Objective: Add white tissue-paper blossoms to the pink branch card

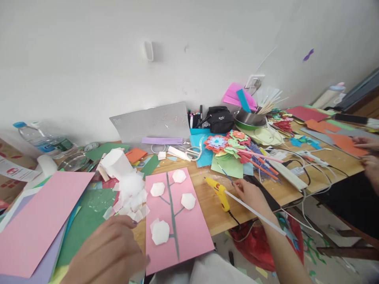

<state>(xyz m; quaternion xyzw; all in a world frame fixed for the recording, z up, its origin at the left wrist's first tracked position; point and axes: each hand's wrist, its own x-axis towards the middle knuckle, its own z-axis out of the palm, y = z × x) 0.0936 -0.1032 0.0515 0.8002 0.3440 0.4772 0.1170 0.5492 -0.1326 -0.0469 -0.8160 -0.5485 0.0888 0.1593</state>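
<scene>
The right hand [248, 196], right of centre, has its grip pinched narrow on the near end of a thin blue stick [225, 172], perhaps so that the far tip stands clear of the fingers. The left hand [108, 252], at the lower left, is blurred with fingers bent; I cannot tell whether its grip holds anything. Between them lies the pink card [194, 232], lower centre, its near edge jutting past the desk [213, 225], likely to keep it close to the body. White paper shapes [160, 232] sit around its dark stem [173, 221]. Just beside the right hand, the yellow glue gun [219, 195] lies on the desk, probably for easy reach, its white glue stick [256, 213] crossing before the forearm. White scraps [133, 199] are heaped left of the card, handy for the left side. Farther back rest scissors [194, 153] and paper flowers [217, 142]; at the right edge, another person's hand [371, 167] is near orange paper [345, 144].
</scene>
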